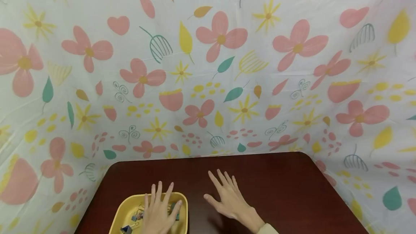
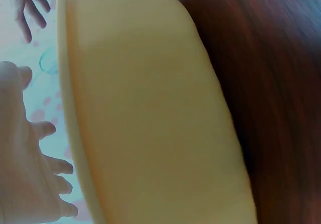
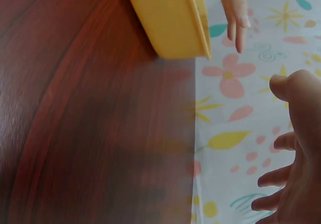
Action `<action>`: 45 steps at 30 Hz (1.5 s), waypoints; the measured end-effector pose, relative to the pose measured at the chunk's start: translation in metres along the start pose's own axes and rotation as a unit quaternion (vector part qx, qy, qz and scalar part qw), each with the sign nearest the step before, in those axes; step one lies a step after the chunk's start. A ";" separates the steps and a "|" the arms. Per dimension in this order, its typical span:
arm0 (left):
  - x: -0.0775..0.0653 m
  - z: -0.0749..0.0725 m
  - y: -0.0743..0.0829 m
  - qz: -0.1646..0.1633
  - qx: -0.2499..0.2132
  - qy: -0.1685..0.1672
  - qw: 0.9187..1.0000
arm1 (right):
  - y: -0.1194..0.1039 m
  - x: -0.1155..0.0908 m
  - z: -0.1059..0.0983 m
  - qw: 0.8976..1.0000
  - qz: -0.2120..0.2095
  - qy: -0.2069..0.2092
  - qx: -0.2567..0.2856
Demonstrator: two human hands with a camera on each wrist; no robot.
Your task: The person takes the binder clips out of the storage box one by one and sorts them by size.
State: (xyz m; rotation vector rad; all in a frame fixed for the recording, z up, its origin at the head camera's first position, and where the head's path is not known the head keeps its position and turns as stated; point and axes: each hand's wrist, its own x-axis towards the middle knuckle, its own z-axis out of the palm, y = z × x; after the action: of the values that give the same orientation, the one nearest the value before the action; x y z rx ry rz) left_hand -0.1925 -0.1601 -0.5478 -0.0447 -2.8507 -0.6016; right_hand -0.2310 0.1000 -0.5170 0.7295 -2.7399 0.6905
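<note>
A yellow plastic bin (image 1: pixel 117 215) stands on the dark red-brown table at the front left. Several small binder clips (image 1: pixel 126 229) with wire handles lie in it, some blue or teal. My left hand (image 1: pixel 158 213) hovers over the bin with its fingers spread and hides part of the contents. In the left wrist view that hand (image 2: pixel 25 158) is above the bin's rim, holding nothing. To the right of the bin, my right hand (image 1: pixel 231 198) hangs over the table, fingers straight and apart, also holding nothing. The right wrist view shows that hand (image 3: pixel 301 158) away from the bin.
The table (image 1: pixel 292 190) has rounded far corners. A white cloth (image 1: pixel 208 78) printed with pink flowers, yellow flowers and leaves hangs behind the table and along both sides. The bin's outer wall (image 3: pixel 168 20) is near the left hand's side in the right wrist view.
</note>
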 end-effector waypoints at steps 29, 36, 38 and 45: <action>-0.020 -0.054 -0.113 -0.190 -0.020 -0.092 0.977 | -0.078 0.037 0.029 0.986 -0.141 -0.049 0.068; -0.020 -0.047 -0.122 -0.219 -0.014 -0.093 0.971 | -0.093 0.041 0.042 0.978 -0.158 -0.076 0.113; -0.019 -0.046 -0.125 -0.222 -0.027 -0.089 0.971 | -0.095 0.043 0.047 0.975 -0.167 -0.081 0.122; -0.020 -0.043 -0.128 -0.220 -0.056 -0.069 0.971 | -0.097 0.047 0.062 0.971 -0.169 -0.109 0.127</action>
State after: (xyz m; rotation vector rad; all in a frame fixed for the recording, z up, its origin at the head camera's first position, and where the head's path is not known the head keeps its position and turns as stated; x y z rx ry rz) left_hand -0.1738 -0.2948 -0.5646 0.5617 -2.9704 -0.8748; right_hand -0.2263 -0.0244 -0.5186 1.3663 -2.6343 0.9368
